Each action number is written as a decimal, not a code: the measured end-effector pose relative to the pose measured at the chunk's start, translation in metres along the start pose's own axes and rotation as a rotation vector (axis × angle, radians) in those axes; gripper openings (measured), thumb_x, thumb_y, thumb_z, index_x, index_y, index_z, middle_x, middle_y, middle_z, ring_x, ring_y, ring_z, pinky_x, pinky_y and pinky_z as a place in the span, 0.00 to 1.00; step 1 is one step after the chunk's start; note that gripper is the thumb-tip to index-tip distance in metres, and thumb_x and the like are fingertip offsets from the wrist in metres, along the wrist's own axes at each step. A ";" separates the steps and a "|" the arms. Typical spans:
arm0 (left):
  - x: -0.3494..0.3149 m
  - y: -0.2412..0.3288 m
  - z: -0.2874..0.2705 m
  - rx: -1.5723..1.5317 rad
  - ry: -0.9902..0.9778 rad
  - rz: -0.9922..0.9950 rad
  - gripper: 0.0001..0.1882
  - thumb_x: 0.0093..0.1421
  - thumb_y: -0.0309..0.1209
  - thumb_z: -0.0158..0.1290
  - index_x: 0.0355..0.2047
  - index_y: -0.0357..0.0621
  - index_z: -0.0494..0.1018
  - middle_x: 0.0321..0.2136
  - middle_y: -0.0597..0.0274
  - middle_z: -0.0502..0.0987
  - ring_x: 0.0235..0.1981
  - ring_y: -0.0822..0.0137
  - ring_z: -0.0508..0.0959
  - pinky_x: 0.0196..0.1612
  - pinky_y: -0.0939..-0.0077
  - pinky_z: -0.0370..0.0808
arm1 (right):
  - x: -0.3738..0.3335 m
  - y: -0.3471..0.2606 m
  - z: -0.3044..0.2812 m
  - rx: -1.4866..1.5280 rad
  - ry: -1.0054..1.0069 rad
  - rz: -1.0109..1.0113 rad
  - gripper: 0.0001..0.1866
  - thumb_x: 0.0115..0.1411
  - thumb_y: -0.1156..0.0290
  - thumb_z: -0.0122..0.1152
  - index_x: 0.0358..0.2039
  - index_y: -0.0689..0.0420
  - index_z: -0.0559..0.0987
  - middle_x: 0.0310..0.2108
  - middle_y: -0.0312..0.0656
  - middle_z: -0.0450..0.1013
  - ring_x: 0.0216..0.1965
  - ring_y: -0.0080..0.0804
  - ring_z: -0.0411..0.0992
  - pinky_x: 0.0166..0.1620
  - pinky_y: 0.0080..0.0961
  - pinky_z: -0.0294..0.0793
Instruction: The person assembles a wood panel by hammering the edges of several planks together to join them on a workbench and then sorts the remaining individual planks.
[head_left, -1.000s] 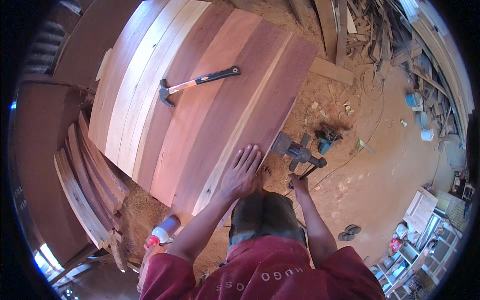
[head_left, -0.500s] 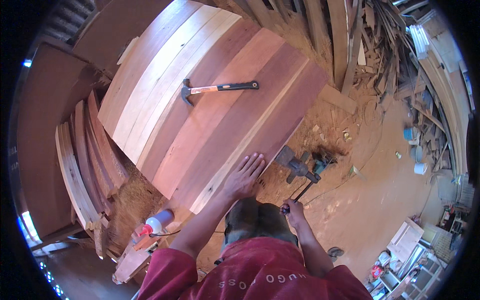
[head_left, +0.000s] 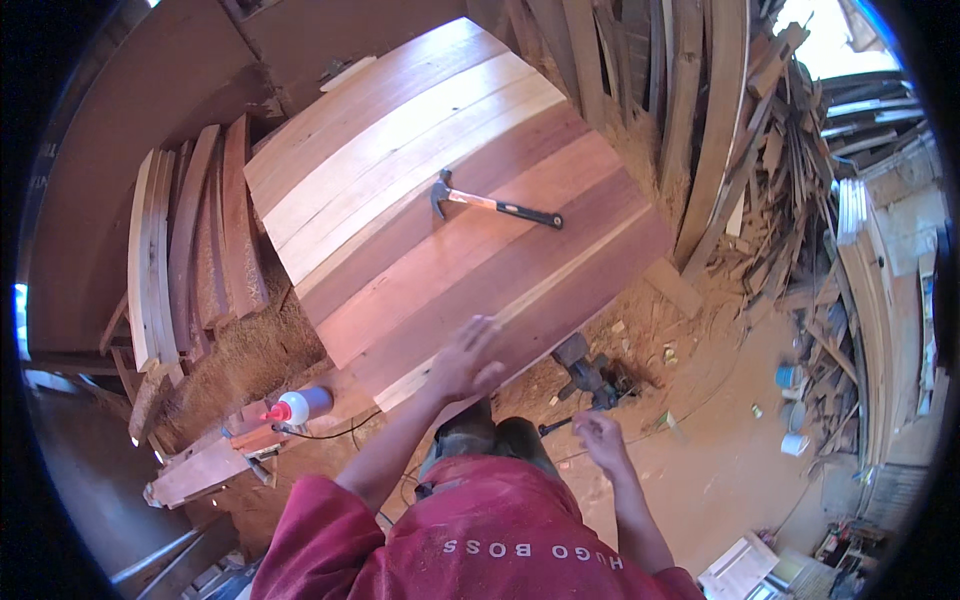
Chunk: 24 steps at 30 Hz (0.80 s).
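A wide panel of glued boards [head_left: 430, 290], in pale and reddish-brown strips, lies before me at a slant. My left hand [head_left: 463, 365] is at its near edge, fingers stretched out and thumb apart, a little blurred; whether the palm presses the wood I cannot tell. On the panel rests a claw hammer [head_left: 500, 207], its black grip pointing right. A dark metal vise [head_left: 585, 372] stands at the panel's near right edge. My right hand [head_left: 600, 440] is curled at the vise handle [head_left: 556, 426], whose free end sticks out to the left of the fingers.
At the left, a white bottle with a red cap [head_left: 292, 406] lies by a black cord. Curved boards [head_left: 185, 240] lean behind it over sawdust. Stacked planks and scrap wood [head_left: 780, 190] fill the far right, with buckets [head_left: 792, 410] on the floor nearby.
My view has shifted, so the panel and hammer appear turned. The left hand has moved back and left along the panel's near edge. The vise handle has swung, its free end now pointing left.
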<state>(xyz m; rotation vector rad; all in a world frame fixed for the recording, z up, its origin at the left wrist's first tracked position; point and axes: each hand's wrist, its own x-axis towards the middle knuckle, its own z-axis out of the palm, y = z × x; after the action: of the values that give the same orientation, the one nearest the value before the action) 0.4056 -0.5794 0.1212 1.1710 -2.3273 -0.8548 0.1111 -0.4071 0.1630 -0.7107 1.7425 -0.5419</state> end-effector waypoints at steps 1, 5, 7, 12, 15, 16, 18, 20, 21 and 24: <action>-0.003 -0.014 -0.007 -0.001 0.144 -0.075 0.33 0.62 0.46 0.51 0.62 0.39 0.63 0.63 0.45 0.62 0.66 0.47 0.59 0.68 0.55 0.54 | 0.010 -0.021 -0.009 -0.113 0.047 -0.250 0.14 0.63 0.65 0.59 0.42 0.63 0.79 0.37 0.42 0.77 0.37 0.29 0.76 0.43 0.28 0.76; -0.035 -0.091 -0.067 0.080 0.656 -0.466 0.24 0.69 0.41 0.44 0.58 0.37 0.68 0.58 0.45 0.69 0.61 0.48 0.66 0.63 0.58 0.62 | 0.080 -0.148 0.006 -0.309 0.187 -0.682 0.15 0.65 0.65 0.55 0.44 0.65 0.77 0.41 0.57 0.77 0.44 0.51 0.76 0.51 0.37 0.73; -0.040 -0.146 -0.097 0.058 0.922 -0.615 0.23 0.70 0.41 0.42 0.56 0.35 0.69 0.55 0.44 0.72 0.57 0.50 0.70 0.60 0.61 0.65 | 0.129 -0.199 0.015 -0.469 0.211 -0.707 0.14 0.65 0.66 0.54 0.46 0.62 0.77 0.43 0.56 0.76 0.47 0.55 0.73 0.51 0.41 0.72; -0.040 -0.255 -0.176 0.054 1.263 -0.912 0.26 0.70 0.43 0.44 0.53 0.29 0.70 0.51 0.44 0.75 0.54 0.53 0.74 0.58 0.66 0.67 | 0.241 -0.280 0.049 -0.911 0.215 -1.097 0.21 0.58 0.67 0.60 0.52 0.57 0.73 0.46 0.53 0.72 0.52 0.54 0.69 0.55 0.45 0.68; -0.037 -0.302 -0.213 0.021 1.263 -0.993 0.31 0.68 0.49 0.43 0.54 0.28 0.70 0.49 0.35 0.74 0.53 0.46 0.74 0.57 0.61 0.68 | 0.275 -0.295 0.066 -1.243 0.138 -0.983 0.21 0.55 0.66 0.64 0.48 0.55 0.73 0.42 0.49 0.71 0.48 0.51 0.71 0.52 0.46 0.69; -0.029 -0.312 -0.223 -0.047 1.198 -1.124 0.34 0.68 0.52 0.42 0.54 0.28 0.69 0.50 0.34 0.74 0.54 0.46 0.74 0.57 0.61 0.68 | 0.277 -0.302 0.069 -1.252 0.113 -0.987 0.21 0.55 0.66 0.64 0.48 0.55 0.73 0.42 0.49 0.71 0.48 0.51 0.71 0.52 0.46 0.69; -0.023 -0.340 -0.229 -0.112 1.114 -1.262 0.36 0.67 0.55 0.41 0.55 0.28 0.69 0.51 0.33 0.73 0.54 0.46 0.74 0.58 0.61 0.67 | 0.282 -0.310 0.075 -1.445 0.068 -0.970 0.16 0.53 0.64 0.65 0.41 0.53 0.73 0.35 0.44 0.71 0.42 0.47 0.74 0.44 0.45 0.74; -0.018 -0.378 -0.237 -0.141 1.049 -1.459 0.40 0.66 0.60 0.38 0.53 0.29 0.70 0.49 0.34 0.74 0.53 0.46 0.74 0.58 0.60 0.67 | 0.288 -0.315 0.079 -1.447 0.092 -0.874 0.18 0.50 0.65 0.68 0.40 0.53 0.73 0.36 0.44 0.71 0.40 0.47 0.74 0.43 0.45 0.74; -0.025 -0.394 -0.233 0.109 1.031 -1.529 0.43 0.66 0.63 0.35 0.51 0.26 0.70 0.46 0.34 0.75 0.50 0.43 0.75 0.55 0.56 0.69 | 0.288 -0.316 0.081 -1.448 0.114 -0.795 0.20 0.47 0.65 0.70 0.39 0.52 0.72 0.36 0.43 0.71 0.38 0.48 0.73 0.42 0.44 0.75; -0.007 -0.405 -0.214 0.029 1.230 -1.322 0.41 0.68 0.58 0.37 0.52 0.22 0.68 0.50 0.36 0.74 0.52 0.50 0.74 0.55 0.63 0.68 | 0.299 -0.312 0.075 -1.253 0.085 -0.814 0.18 0.48 0.69 0.67 0.38 0.54 0.71 0.33 0.46 0.73 0.36 0.50 0.75 0.36 0.42 0.75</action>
<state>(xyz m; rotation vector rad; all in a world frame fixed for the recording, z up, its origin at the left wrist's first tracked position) 0.7683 -0.8346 0.0048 2.2989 -0.4390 -0.1760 0.1831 -0.8398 0.1485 -2.3417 1.6978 0.1004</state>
